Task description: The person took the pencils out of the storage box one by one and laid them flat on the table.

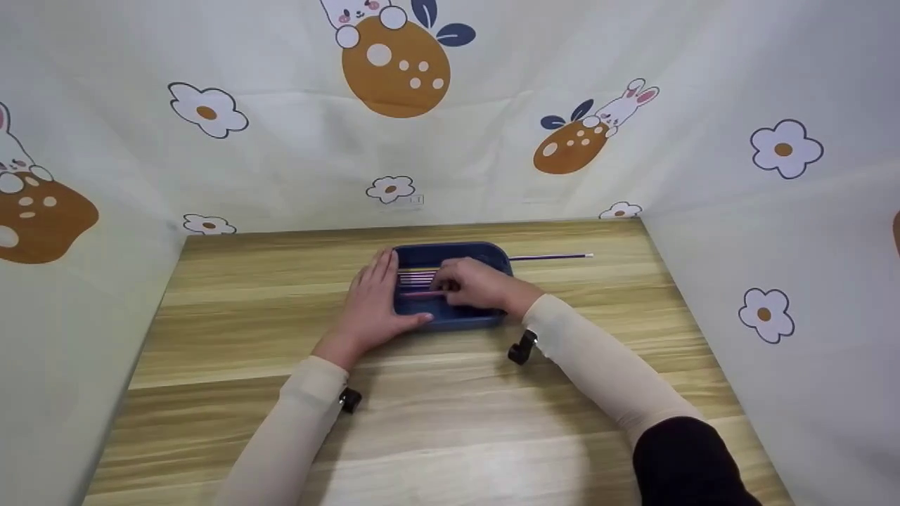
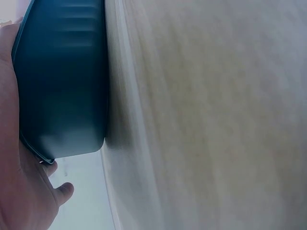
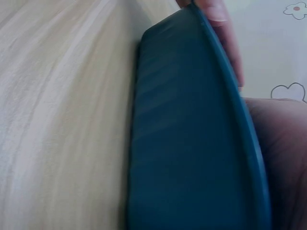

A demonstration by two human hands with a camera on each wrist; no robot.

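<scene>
A dark blue rectangular tray (image 1: 450, 325) sits on the wooden table, seen from its outer wall in both wrist views. Inside it, several thin striped pencils (image 1: 416, 279) lie side by side, running left to right. My left hand (image 1: 373, 299) rests on the tray's left end, fingers extended along the rim and thumb at the near corner. My right hand (image 1: 478, 283) reaches in over the right part, its curled fingers pinching a reddish pencil (image 1: 423, 294) close above the tray's floor. The palm hides the pencil's right end.
Another dark striped pencil (image 1: 552, 257) with a pale tip lies on the table (image 1: 450, 414), just right of the tray's far corner. Patterned cloth walls (image 1: 281, 169) enclose the table at the back and both sides.
</scene>
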